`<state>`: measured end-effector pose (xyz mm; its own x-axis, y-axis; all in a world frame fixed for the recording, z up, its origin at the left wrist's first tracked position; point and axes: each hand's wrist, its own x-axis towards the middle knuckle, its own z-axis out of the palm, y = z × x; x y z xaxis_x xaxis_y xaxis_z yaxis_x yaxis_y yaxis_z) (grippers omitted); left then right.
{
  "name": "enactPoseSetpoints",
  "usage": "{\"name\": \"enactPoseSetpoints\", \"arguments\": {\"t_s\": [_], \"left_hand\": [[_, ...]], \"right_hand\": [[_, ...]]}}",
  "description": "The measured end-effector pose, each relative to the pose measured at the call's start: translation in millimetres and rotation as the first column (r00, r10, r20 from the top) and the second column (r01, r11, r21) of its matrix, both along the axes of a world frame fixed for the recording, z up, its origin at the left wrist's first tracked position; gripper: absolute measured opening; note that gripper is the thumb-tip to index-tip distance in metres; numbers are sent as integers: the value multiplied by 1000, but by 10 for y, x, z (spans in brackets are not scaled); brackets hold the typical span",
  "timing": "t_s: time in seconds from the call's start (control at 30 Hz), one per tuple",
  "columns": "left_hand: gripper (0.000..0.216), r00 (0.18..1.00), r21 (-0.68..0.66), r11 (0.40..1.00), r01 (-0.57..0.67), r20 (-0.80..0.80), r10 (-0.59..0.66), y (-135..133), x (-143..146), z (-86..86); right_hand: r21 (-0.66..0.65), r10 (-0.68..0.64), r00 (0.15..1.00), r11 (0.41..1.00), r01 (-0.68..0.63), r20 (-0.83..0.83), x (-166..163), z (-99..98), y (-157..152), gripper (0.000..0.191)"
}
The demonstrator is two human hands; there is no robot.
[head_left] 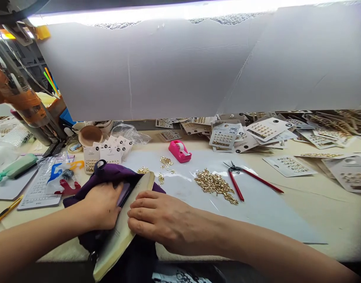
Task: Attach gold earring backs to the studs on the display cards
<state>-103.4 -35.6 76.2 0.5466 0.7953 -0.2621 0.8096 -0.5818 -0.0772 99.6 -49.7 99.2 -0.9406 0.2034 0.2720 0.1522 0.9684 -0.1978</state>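
Note:
A purple cloth bag (108,171) stands gaping at the table's front edge. My left hand (105,206) reaches down into its opening, with the fingertips hidden inside next to a flat lilac thing (124,193). Leaning out of the same opening is a thick, yellowed book (117,241), tilted, its lower end toward me. My right hand (165,220) grips the book from the right side, fingers bent over its cover. Just beyond the bag lie small gold rings (166,161) and a heap of gold pieces (214,184).
Red-handled pliers (239,177) lie right of the heap on a clear plastic sheet (268,220). A pink tape dispenser (179,151) sits behind. Many carded earrings (268,129) are piled along the back under a white board (180,70). Papers (39,196) and a yellow cutter (6,211) lie left.

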Motion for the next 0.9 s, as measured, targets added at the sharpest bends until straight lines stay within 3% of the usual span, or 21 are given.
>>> {"name": "enactPoseSetpoints", "arguments": {"t_s": [0.3,0.43,0.5,0.57,0.63,0.73,0.77,0.83,0.9], "left_hand": [[32,986,-71,994,-82,139,92,70,48,252],[45,945,-161,981,-104,292,148,51,-3,371],[60,881,-265,959,-99,424,208,62,-80,407],[72,775,-389,919,-69,559,294,88,-177,423],[75,620,-504,864,-22,671,407,120,-264,428],[70,290,-609,791,52,768,571,148,-302,455],[69,166,-621,781,65,778,606,149,-280,480],[64,-52,-625,778,65,777,628,141,-186,556],[57,-199,-614,788,44,768,609,134,-52,648]], "right_hand": [[22,-37,999,999,37,10,28,54,-61,23],[137,-75,994,987,84,-76,28,-79,-59,22],[219,-53,981,971,94,-185,35,-211,-31,23],[268,-27,962,958,103,-271,51,-340,-9,24],[236,-13,943,967,97,-332,70,-419,-7,22],[-13,-142,866,988,155,-479,76,-391,-22,19],[-138,-248,811,969,205,-530,68,-346,-19,17],[-399,-470,691,874,277,-549,35,-226,20,14],[-603,-592,648,759,247,-479,-17,-104,101,21]]}}
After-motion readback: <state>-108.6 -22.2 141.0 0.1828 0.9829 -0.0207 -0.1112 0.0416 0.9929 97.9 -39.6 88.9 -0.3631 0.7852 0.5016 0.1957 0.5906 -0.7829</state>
